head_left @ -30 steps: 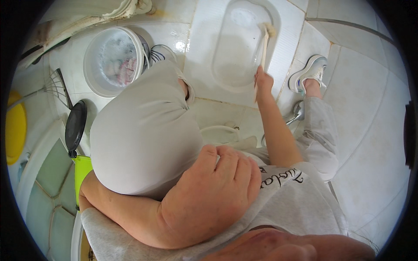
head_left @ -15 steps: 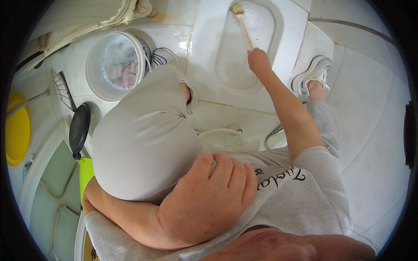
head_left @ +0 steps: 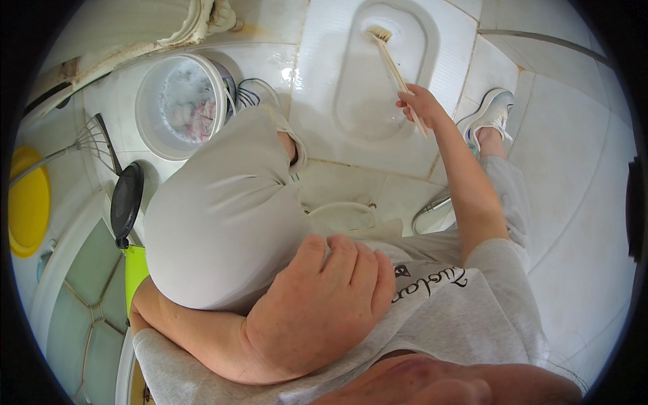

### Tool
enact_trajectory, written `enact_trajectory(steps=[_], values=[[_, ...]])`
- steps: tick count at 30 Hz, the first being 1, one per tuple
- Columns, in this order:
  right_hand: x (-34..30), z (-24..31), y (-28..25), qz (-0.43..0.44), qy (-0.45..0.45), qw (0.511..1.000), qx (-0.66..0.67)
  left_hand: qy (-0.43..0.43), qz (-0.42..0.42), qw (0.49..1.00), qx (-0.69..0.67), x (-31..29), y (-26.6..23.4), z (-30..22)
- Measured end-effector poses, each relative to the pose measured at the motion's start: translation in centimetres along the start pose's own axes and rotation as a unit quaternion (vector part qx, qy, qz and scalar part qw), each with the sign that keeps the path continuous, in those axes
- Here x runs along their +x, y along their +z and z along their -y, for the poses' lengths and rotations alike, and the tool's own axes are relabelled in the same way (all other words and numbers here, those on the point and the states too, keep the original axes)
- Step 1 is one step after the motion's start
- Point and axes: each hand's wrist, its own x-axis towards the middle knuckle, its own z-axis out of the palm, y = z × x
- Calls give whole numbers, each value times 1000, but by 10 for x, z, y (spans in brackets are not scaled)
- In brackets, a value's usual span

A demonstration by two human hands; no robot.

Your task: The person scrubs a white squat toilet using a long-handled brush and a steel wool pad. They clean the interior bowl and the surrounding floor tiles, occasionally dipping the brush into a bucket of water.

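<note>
My right hand (head_left: 424,108) is closed around the pale handle of a long-handled scrub brush (head_left: 393,65). The handle's end sticks out below the fingers, and the tan bristle head is over the far part of a white squat toilet (head_left: 455,50). I cannot tell whether the bristles touch the basin. Close in front of my chest, my left hand (head_left: 324,307) lies beside my bent knee and grey shirt. Its fingers are together and curled down, with the tips hidden; no object shows in it.
A white bucket (head_left: 143,111) holds sudsy water and pinkish cloth. On the left are a yellow basin (head_left: 30,209), a wire whisk-like tool (head_left: 86,140), a black lid (head_left: 126,202) and a lime-green container (head_left: 136,270). A metal shower head (head_left: 435,202) lies on the tiles near my right leg.
My right hand has drawn back slightly toward me and turned, showing its fingers around the brush handle. The brush head has shifted a little nearer and right. My left hand has hardly moved.
</note>
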Motion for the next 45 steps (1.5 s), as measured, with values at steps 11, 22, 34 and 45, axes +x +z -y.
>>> enact_trajectory(steps=[11, 22, 34, 45], values=[[74, 15, -38, -88, -5, 995, -36, -21, 0, 1000, 4, 3, 0, 4], [-48, -62, -35, 164, 187, 782, 571, 11, -9, 1000, -1, 2, -4, -4], [54, -14, -27, 92, 203, 821, 526, -2, 13, 1000, 7, 4, -5, 0], [48, -19, -107, -231, -170, 789, -544, -26, 14, 999, -14, 2, -4, 4]])
